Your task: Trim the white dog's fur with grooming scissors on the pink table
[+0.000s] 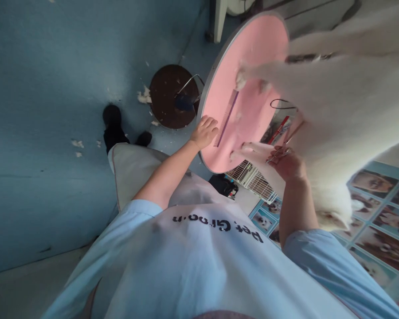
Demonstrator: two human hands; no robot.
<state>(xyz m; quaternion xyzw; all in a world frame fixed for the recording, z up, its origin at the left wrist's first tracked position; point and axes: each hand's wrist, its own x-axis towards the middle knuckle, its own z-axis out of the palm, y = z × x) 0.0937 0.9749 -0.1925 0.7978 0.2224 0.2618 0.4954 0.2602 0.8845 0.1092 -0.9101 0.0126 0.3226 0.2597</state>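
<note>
My left hand (204,132) is at the near rim of a round pink grooming table (256,40), fingers apart and slightly bent, with nothing in them. Just beyond the fingertips, a long metal comb with a purple spine (228,114) lies on the tabletop. In my right hand (289,165) is a pair of scissors (294,134), fingers closed round the handles and blades pointing toward the dog's underside. A large white dog (362,102) stands on the table, its body filling the right of the view. My right hand is beside one of its legs.
Below the table stands a round dark stool (168,99) with white fur clumps (144,95) around it. More tufts lie on the blue floor (53,110). A wire cage (261,186) and a black bag (222,184) are beyond the table, near a wall of pet pictures (385,239).
</note>
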